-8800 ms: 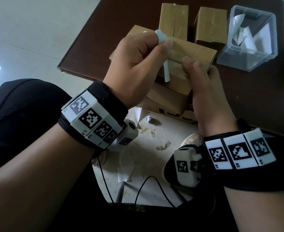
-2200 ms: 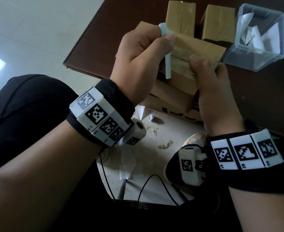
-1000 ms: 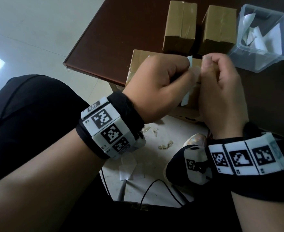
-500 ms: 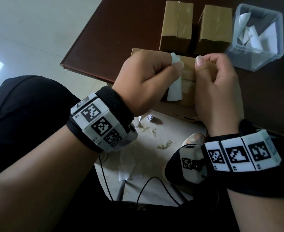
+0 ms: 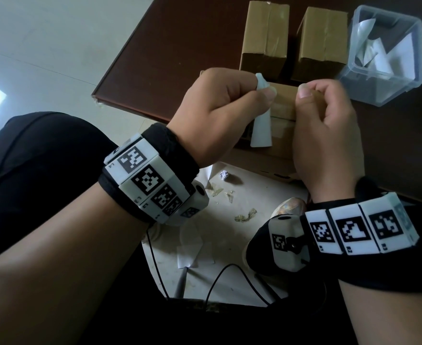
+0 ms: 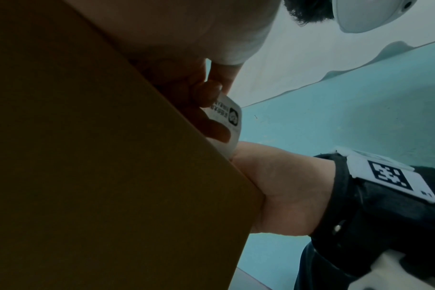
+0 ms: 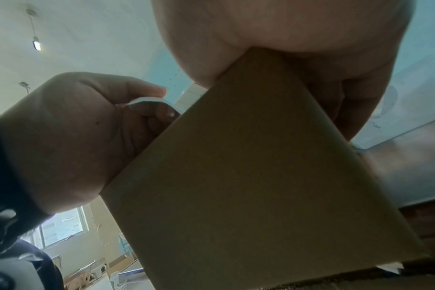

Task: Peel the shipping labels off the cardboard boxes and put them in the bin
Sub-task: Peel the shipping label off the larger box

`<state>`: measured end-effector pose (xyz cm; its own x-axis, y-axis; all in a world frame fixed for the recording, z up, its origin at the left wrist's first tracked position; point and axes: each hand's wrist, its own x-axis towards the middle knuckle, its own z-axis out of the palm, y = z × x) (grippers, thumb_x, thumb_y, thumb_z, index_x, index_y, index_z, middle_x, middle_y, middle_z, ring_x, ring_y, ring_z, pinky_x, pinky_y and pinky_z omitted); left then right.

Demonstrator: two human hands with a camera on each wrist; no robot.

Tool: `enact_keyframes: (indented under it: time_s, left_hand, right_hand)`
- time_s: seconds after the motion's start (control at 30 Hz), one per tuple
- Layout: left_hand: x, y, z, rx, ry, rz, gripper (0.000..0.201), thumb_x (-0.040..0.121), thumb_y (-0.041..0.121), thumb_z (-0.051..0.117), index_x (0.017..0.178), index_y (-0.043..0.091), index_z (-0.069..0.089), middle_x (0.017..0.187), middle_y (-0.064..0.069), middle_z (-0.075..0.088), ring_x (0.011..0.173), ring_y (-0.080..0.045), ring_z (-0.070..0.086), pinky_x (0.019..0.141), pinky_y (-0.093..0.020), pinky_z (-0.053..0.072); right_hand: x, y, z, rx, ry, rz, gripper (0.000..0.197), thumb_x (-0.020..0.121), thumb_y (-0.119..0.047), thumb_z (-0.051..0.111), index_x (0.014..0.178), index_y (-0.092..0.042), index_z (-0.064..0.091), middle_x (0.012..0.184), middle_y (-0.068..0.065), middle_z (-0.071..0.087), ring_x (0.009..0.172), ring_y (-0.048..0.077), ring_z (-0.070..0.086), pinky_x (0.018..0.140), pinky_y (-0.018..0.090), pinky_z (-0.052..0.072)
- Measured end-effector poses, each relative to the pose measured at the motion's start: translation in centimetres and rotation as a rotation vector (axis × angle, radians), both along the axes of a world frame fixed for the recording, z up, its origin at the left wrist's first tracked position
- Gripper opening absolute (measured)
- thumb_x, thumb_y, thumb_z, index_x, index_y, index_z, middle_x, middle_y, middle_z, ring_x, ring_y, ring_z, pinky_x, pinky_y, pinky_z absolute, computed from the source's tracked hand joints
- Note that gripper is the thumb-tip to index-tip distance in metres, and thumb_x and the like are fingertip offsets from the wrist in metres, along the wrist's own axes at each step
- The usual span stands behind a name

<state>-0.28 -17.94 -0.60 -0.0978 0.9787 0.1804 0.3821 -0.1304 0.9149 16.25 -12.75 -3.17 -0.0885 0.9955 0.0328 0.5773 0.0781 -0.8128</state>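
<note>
At frame centre, the left hand (image 5: 220,113) pinches a white label (image 5: 261,130), while the right hand (image 5: 327,135) grasps the box (image 5: 283,113); the bin (image 5: 369,70) sits upper right.

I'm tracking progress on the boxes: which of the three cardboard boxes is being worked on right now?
The near box, held by the right hand while the left hand pinches its white label. The two far boxes stand untouched beside the bin.
</note>
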Motion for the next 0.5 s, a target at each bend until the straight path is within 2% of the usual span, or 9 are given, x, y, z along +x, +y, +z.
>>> enact_keyframes:
  time_s: [0.17,0.37,0.5]
  left_hand:
    - [0.01,0.01,0.07,0.0,-0.014,-0.001,0.047,0.099,0.016,0.056,0.057,0.024,0.038,0.055,0.01,0.032,0.05,-0.006,0.031,0.052,-0.023,0.03]
    - [0.05,0.03,0.07,0.005,-0.032,0.004,0.046,0.099,0.016,0.056,0.057,0.021,0.038,0.056,0.006,0.033,0.051,-0.009,0.032,0.052,-0.027,0.031]
    - [0.09,0.01,0.04,0.014,-0.047,0.012,0.046,0.098,0.015,0.055,0.056,0.021,0.039,0.055,0.007,0.032,0.05,-0.011,0.031,0.052,-0.027,0.03]
  right_hand:
    - [0.0,-0.02,0.03,0.0,-0.001,-0.001,0.027,0.111,-0.047,0.044,0.121,-0.029,0.061,0.087,-0.021,0.058,0.076,-0.022,0.053,0.063,0.02,0.038]
    - [0.03,0.02,-0.01,-0.001,0.003,-0.002,0.027,0.111,-0.047,0.043,0.121,-0.03,0.06,0.088,-0.022,0.058,0.077,-0.02,0.053,0.063,0.02,0.038]
    - [0.05,0.07,-0.12,0.005,0.008,0.002,0.026,0.111,-0.046,0.043,0.12,-0.029,0.06,0.088,-0.022,0.058,0.077,-0.021,0.053,0.06,0.015,0.035]
